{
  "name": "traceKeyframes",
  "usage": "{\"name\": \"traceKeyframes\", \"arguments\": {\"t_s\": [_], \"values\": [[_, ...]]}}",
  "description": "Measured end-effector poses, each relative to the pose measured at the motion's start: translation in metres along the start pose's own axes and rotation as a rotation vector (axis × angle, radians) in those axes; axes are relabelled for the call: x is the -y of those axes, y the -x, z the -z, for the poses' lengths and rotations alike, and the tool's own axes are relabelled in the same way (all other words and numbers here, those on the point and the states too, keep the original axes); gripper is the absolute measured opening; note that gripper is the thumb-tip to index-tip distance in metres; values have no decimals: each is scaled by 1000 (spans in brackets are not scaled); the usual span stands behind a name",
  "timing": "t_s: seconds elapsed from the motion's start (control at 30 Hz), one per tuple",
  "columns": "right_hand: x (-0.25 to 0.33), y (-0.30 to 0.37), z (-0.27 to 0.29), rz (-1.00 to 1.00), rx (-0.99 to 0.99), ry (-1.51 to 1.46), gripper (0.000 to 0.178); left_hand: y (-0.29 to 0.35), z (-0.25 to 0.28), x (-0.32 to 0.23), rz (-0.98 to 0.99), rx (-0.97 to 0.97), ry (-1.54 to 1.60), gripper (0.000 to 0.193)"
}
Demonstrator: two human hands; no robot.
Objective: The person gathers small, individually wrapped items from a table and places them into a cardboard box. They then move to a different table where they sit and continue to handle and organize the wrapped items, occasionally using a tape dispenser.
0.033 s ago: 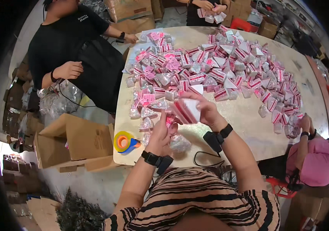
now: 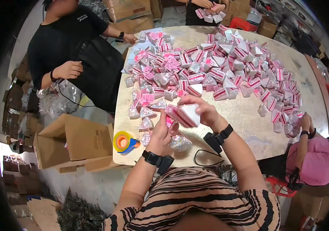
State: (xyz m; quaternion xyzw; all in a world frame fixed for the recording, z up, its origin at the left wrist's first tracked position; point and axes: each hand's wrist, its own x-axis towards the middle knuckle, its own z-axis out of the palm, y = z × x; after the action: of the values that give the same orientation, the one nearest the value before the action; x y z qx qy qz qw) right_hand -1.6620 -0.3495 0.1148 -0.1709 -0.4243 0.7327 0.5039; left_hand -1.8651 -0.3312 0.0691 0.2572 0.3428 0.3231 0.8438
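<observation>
My right hand (image 2: pixel 205 111) grips a wedge-shaped packet (image 2: pixel 182 116) with pink, red and white bands and a white side, holding it tilted above the near part of the table. My left hand (image 2: pixel 162 133) is closed just beside the packet's left end. A bit of pink shows at its fingers, but I cannot make out what it holds. Below that hand a shiny clear bag (image 2: pixel 180 143) rests near the table edge. Several small clear bags lie in a column left of it, among them one bag (image 2: pixel 145 123) with a pink end.
A big heap of similar striped packets (image 2: pixel 218 73) spreads over the table (image 2: pixel 233 125). A tape roll (image 2: pixel 122 142) sits at the near left corner, above an open cardboard box (image 2: pixel 89 140). A black cable (image 2: pixel 207 161) loops near me. Other people stand or sit around the table.
The striped packet has turned in my right hand and now lies at a flatter slant, its left end closer to my left hand. My left hand has hardly moved.
</observation>
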Motion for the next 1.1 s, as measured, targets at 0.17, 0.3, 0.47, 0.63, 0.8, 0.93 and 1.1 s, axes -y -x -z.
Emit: {"name": "traceKeyframes", "arguments": {"t_s": [0.17, 0.3, 0.47, 0.63, 0.8, 0.93, 1.1], "values": [[0, 26, 5, -144, 113, 325, 57, -9, -18, 11, 60, 16, 4, 54], [-3, 34, 12, -196, 121, 407, 48, -19, -5, 20, 57, 7, -104, 30], [-31, 34, 59, -123, -389, 771, 31, -5, -23, 19, 110, -195, -120, 25], [-69, -14, 127, -124, -610, 1539, 26, 1, -29, 30, 67, -185, -177, 28], [-112, -76, 147, -470, -987, 1250, 28, 13, -22, 26, -35, -160, -346, 26], [-172, -90, 190, -39, -1267, 1077, 23, 11, -20, 29, -27, -238, -256, 23], [-88, -66, 133, 198, -898, 1327, 14, 6, -6, 24, -2, -327, -112, 51]]}}
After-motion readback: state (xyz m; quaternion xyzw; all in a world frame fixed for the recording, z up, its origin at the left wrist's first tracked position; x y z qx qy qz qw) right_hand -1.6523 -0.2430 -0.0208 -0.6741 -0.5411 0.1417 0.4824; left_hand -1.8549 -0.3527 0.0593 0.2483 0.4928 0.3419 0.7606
